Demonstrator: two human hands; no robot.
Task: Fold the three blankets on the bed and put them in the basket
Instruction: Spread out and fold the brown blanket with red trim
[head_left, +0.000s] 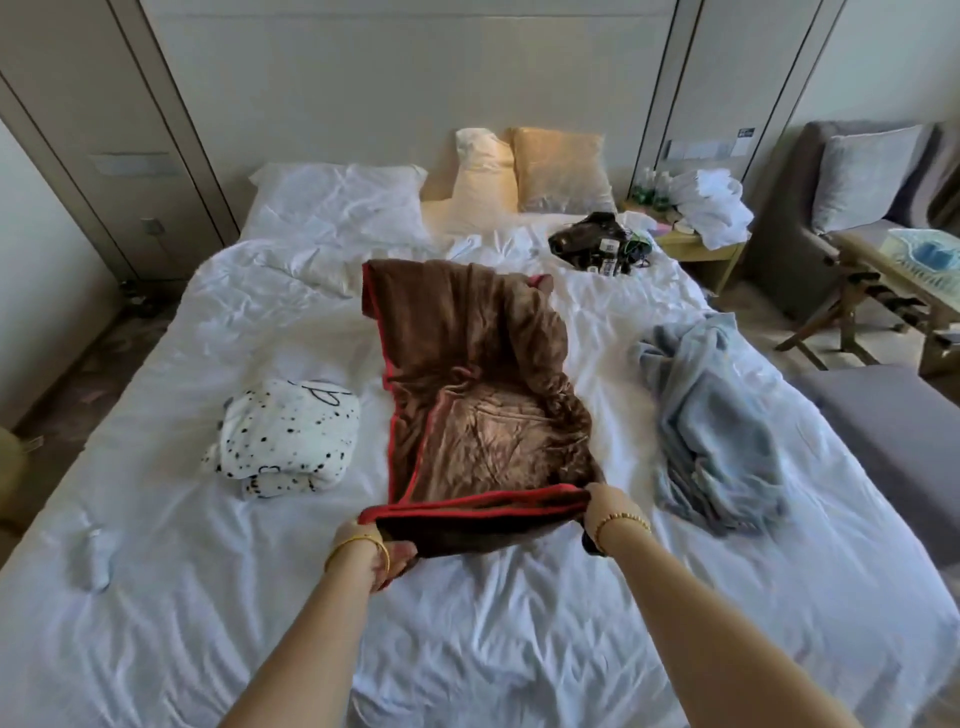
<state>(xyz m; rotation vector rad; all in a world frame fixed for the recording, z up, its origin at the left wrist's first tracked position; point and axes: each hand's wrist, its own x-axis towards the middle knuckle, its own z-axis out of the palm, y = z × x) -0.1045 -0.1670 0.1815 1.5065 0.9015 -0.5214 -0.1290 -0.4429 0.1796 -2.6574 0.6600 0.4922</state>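
Gripping the near edge of the brown blanket (467, 384), both hands are observed at work over the middle of the bed (467, 649). The left hand (382, 553) has its fingers curled round the near left corner of the blanket, where the red trim ends; the right hand (605, 506) pinches the near right corner, and the red-trimmed edge is drawn taut between the two, lifted slightly off the sheet. The rest of the brown blanket lies along the centre of the bed, running from the hands toward the headboard, rumpled, with its red border down its left side. A white blanket (291, 441) with black spots sits in a folded bundle to the left of the brown one, apart from it, nearer the left edge of the bed. A pale blue blanket (711, 421) lies crumpled and unfolded near the right edge of the bed, also clear of the brown one. At the head of the bed stand white pillows (337, 197) toward the left corner and two yellowish pillows (561, 171) upright against the headboard. A dark bag (592, 239) with small items beside it rests near the far right corner of the bed. A pale basket (924, 260) stands on a folding stand off the right side of the bed.
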